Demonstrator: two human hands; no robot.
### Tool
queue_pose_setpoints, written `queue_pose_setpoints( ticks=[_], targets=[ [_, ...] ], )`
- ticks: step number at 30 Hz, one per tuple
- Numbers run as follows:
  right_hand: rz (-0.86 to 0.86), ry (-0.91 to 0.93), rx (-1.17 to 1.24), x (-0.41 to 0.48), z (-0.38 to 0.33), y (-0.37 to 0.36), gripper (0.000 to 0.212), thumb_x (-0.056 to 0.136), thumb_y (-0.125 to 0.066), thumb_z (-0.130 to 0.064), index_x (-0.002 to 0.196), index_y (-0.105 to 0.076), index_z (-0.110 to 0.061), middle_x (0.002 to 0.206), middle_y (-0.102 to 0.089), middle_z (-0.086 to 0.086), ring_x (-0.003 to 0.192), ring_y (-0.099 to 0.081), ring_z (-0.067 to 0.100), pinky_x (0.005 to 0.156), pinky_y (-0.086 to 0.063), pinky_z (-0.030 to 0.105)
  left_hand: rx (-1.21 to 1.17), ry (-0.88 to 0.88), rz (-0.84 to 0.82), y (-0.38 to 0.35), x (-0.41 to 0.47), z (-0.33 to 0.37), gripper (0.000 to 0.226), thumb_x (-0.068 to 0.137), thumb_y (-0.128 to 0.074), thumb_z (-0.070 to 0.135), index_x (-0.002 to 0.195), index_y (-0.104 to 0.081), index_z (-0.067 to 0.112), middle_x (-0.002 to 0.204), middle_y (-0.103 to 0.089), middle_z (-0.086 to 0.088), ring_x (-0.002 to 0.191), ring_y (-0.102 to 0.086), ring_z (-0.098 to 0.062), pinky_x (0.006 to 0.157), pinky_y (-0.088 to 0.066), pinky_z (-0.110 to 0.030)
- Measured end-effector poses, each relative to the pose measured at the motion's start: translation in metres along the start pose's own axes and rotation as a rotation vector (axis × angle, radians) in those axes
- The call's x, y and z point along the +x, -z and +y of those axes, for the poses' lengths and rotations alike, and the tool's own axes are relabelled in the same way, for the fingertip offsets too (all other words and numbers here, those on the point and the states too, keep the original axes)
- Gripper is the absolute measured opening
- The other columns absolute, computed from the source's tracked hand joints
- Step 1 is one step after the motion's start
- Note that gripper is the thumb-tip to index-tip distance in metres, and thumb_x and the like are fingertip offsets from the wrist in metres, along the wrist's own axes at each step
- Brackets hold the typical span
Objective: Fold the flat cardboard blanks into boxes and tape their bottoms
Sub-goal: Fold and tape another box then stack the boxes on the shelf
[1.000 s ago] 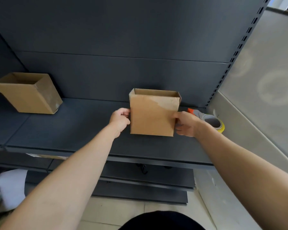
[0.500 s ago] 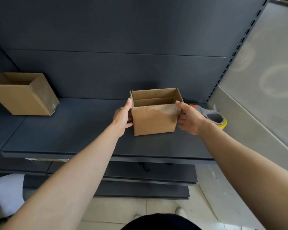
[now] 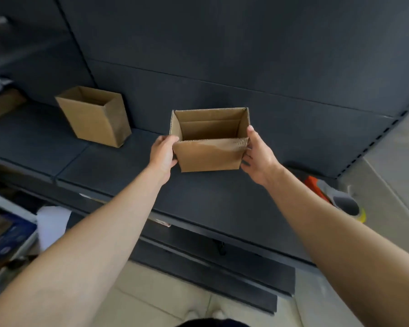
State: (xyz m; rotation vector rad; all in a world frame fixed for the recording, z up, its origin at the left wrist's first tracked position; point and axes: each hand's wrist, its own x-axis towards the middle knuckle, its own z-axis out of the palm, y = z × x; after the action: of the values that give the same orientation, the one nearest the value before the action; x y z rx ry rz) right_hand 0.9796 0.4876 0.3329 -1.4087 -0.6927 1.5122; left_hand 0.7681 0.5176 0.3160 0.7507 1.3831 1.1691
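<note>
Cardboard box (image 3: 208,156), small, brown and open-topped, upright between my hands over the dark grey metal shelf (image 3: 118,166); whether its bottom touches I cannot tell. My left hand (image 3: 163,153) grips its left wall, fingers curled round it. My right hand (image 3: 257,156) clasps the right wall, thumb up along the corner. A second brown cardboard box (image 3: 95,116) stands well apart on the left, and an orange-and-grey tape dispenser (image 3: 340,199) lies by my right forearm.

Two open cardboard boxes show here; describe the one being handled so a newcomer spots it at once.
Start at the dark grey shelf across the view. Near its middle is an open-topped cardboard box, gripped at its ends by the left hand and right hand. Unlike the untouched other box further left, it is wider than tall.
</note>
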Motion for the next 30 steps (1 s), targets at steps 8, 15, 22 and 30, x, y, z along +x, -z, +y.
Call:
queue_pose_setpoints(
  ticks=[8,15,22,30],
  targets=[
    [-0.332,-0.087,-0.153,0.026,0.016,-0.133,0.042,0.093,-0.043,-0.057,0.114,-0.060,-0.025,0.104,-0.066,-0.006,0.099,-0.061,0.012,0.091,-0.044,0.029,-0.106,0.005,0.362,0.132,0.007,0.024,0.017,0.093,-0.051,0.025,0.109,-0.054,0.023,0.115,-0.053,-0.001,0.113,-0.050,-0.022,0.100,-0.044,-0.044],
    [-0.381,-0.113,-0.280,0.047,0.028,-0.239,0.055,0.086,-0.048,-0.065,0.115,-0.064,-0.022,0.138,-0.053,0.012,0.129,-0.047,0.034,0.105,-0.043,0.036,-0.182,0.001,0.528,0.221,0.048,0.049,0.031,0.091,-0.052,0.027,0.121,-0.054,0.020,0.124,-0.054,-0.003,0.114,-0.052,-0.022,0.097,-0.047,-0.046],
    [-0.257,-0.190,-0.202,0.074,0.049,-0.328,0.049,0.088,-0.049,-0.063,0.107,-0.061,-0.019,0.144,-0.045,0.017,0.132,-0.043,0.038,0.101,-0.044,0.037,-0.121,0.004,0.476,0.290,0.121,0.077,0.011,0.095,-0.052,0.035,0.093,-0.049,0.024,0.097,-0.051,0.005,0.104,-0.049,-0.020,0.092,-0.045,-0.039],
    [-0.129,-0.255,-0.157,0.097,0.063,-0.381,0.052,0.089,-0.054,-0.057,0.117,-0.057,-0.013,0.126,-0.059,0.014,0.121,-0.054,0.034,0.095,-0.047,0.034,-0.027,0.022,0.325,0.322,0.189,0.088,0.024,0.097,-0.049,0.038,0.103,-0.053,0.015,0.093,-0.053,0.006,0.100,-0.049,-0.020,0.097,-0.043,-0.039]
  ],
)
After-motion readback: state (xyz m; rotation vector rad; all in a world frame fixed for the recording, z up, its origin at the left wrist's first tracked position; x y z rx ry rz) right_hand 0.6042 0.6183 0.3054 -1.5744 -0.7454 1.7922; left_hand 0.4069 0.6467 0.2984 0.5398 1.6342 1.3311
